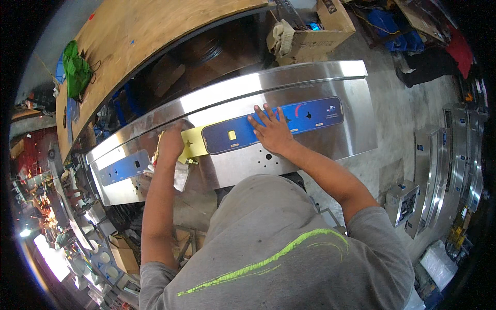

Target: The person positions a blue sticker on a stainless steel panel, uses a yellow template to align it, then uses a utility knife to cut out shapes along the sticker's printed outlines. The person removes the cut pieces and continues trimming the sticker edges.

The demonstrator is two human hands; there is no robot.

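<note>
A long stainless steel panel (217, 178) lies across in front of me. On it is a blue label (320, 111) with rounded ends and small cut-outs; yellow shows through one square opening. From under its left end comes a yellow backing sheet (195, 151) with a star-shaped hole. My left hand (171, 142) is closed at the sheet's left end, its fingers partly hidden. Below that hand hangs a shiny, pale flap (181, 176). My right hand (274, 133) lies flat on the blue label, fingers spread. A second, shorter blue label (121, 168) sits on the panel's left end.
Beyond the panel stands a wooden table (139, 31) with a green bag (76, 70) on it. An open cardboard box (315, 39) is at the back. Steel units (426, 175) stand on the concrete floor at right. Sparks (47, 214) fly far left; another person's legs (431, 62) show far right.
</note>
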